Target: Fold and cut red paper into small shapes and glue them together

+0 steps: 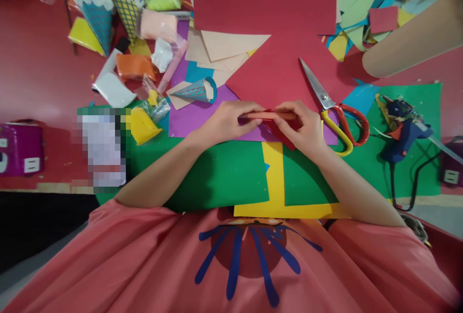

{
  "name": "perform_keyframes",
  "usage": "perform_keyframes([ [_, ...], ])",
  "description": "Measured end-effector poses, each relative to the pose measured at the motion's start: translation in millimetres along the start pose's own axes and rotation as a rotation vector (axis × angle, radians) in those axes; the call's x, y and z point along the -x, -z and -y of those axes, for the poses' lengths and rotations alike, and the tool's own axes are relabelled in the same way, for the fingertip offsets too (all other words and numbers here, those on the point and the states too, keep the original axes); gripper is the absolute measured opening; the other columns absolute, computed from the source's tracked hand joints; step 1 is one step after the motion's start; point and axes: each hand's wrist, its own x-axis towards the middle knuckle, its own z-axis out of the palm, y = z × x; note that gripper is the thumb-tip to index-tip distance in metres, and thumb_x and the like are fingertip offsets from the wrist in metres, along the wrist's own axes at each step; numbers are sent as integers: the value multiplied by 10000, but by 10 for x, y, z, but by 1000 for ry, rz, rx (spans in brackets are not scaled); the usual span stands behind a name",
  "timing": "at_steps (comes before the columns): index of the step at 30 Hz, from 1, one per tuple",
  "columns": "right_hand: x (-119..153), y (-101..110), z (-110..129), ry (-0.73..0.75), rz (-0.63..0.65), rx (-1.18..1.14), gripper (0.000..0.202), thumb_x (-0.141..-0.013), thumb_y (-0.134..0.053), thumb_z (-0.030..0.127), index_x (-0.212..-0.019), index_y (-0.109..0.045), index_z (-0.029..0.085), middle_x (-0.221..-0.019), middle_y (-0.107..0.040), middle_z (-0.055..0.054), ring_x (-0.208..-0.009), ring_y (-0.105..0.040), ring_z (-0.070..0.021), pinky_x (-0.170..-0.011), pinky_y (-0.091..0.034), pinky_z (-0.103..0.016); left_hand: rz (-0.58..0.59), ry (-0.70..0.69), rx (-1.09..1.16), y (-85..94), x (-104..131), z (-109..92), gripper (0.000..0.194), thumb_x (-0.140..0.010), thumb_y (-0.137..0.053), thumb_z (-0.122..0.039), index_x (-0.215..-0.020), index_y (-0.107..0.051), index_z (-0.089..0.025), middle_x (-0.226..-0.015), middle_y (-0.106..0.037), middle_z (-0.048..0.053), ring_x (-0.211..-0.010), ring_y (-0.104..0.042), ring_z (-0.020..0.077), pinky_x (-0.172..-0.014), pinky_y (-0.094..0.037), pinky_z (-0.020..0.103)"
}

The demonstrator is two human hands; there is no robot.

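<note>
Both hands meet near the middle, above purple and green sheets. My left hand [231, 122] pinches the left end of a thin, folded red paper piece [269, 115]. At its right end, my right hand [304, 127] grips the same piece between thumb and fingers. A red flap of paper hangs below, partly hidden by the right hand. Just right of that hand lie scissors [325, 101] with one red and one yellow handle, blades pointing away. A small blue patterned cone [195, 90] rests on the purple sheet [224, 96], up and left of the hands.
Several larger cones [97, 19] and clay packets [135, 66] crowd the upper left. A glue gun [401, 144] lies at the right on a green sheet [430, 110]. A cardboard tube [408, 38] and paper scraps [361, 9] are at the upper right. Yellow paper [275, 178] lies in front.
</note>
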Motion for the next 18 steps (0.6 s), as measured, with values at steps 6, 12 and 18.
perform_keyframes([
  [6,-7,14,-81,-95,-248,-135,148,-875,-607,359,-820,-626,223,-742,-636,30,-620,-617,-93,-572,-536,-241,-34,41,16,21,-10,23,219,-831,-578,-280,-947,-699,-138,-787,-720,14,-652,-609,85,-625,-443,191],
  [12,-41,43,-191,-89,-418,0,216,-971,-446,369,-1119,-590,307,-1052,-666,-31,-947,-683,-170,-821,-578,-358,-125,43,79,12,-31,46,147,-840,-581,-242,-856,-690,-146,-806,-724,15,-719,-641,94,-691,-476,209],
  [18,-3,80,-23,42,-278,180,384,-932,-510,400,-1308,-498,326,-1406,-502,-72,-1354,-447,-273,-1042,-466,-492,-195,59,277,12,-24,3,145,-837,-612,-279,-841,-670,-146,-780,-707,18,-656,-628,81,-641,-493,207],
])
